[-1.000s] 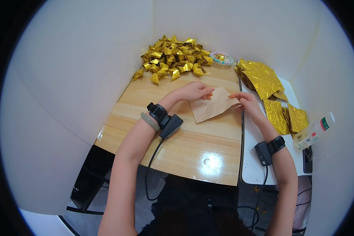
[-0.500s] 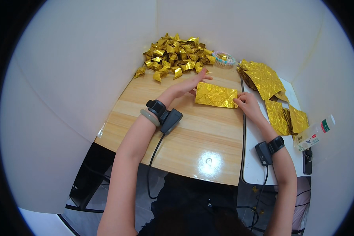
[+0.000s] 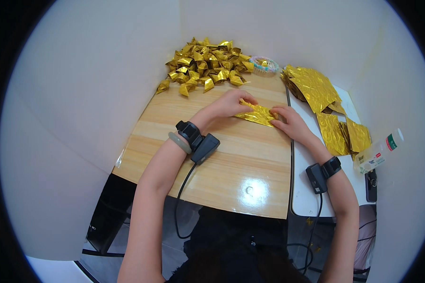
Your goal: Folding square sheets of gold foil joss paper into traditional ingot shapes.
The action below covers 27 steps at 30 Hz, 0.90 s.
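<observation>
A gold foil paper (image 3: 259,115), embossed and folded into a narrow strip, lies on the wooden tabletop between my hands. My left hand (image 3: 230,102) grips its left end, with bent fingers over the far edge. The right end is pinched between the thumb and fingers of my right hand (image 3: 291,122). Beyond my left hand, a heap of folded gold foil pieces (image 3: 200,63) covers the far part of the table. Black devices with cables are strapped to both wrists, and a pale bangle circles the left one.
A beaded bracelet (image 3: 264,65) lies beside the heap. On the white table (image 3: 309,198) at right are a stack of gold foil sheets (image 3: 311,87), smaller foil sheets (image 3: 333,134), a clear plastic bottle (image 3: 378,153) and a dark phone-like object (image 3: 371,186). Pale walls enclose the workspace.
The foil paper has gone from a wider flat rectangle to a narrower strip. My left hand has come down and closed on its left end; my right hand has shifted slightly left.
</observation>
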{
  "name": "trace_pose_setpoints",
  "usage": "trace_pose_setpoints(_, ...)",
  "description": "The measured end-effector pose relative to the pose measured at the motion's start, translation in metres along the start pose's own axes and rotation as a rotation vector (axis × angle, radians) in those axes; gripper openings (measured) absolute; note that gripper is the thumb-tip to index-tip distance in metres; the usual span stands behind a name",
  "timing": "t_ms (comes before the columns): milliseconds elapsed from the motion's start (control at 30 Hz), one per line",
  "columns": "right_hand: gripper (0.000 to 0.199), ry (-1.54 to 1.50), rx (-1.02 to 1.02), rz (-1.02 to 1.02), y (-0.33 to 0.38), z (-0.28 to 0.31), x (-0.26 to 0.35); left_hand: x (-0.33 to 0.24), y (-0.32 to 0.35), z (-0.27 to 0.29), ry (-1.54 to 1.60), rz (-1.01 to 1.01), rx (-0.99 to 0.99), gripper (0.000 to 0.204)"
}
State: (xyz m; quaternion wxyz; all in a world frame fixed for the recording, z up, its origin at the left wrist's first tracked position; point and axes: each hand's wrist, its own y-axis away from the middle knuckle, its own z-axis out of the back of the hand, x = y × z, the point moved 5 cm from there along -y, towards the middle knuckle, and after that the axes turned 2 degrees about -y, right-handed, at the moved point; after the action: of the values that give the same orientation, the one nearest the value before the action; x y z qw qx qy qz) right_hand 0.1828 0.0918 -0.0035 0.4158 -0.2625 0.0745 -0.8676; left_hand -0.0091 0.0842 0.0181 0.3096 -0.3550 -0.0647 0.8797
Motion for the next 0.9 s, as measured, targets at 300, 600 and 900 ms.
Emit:
trace_pose_setpoints(300,0.050,0.042,-0.060,0.177,0.003,0.007,0.037,-0.002,0.006,-0.013,-0.017,-0.127,0.123,0.036)
trace_pose_setpoints(600,0.043,0.104,0.016,0.100,0.003,0.013,0.044,-0.014,0.009,-0.008,-0.182,-0.166,0.057,0.039)
trace_pose_setpoints(900,0.051,0.141,0.066,0.122,0.007,0.011,0.053,-0.002,0.009,-0.006,-0.209,-0.056,0.025,0.026)
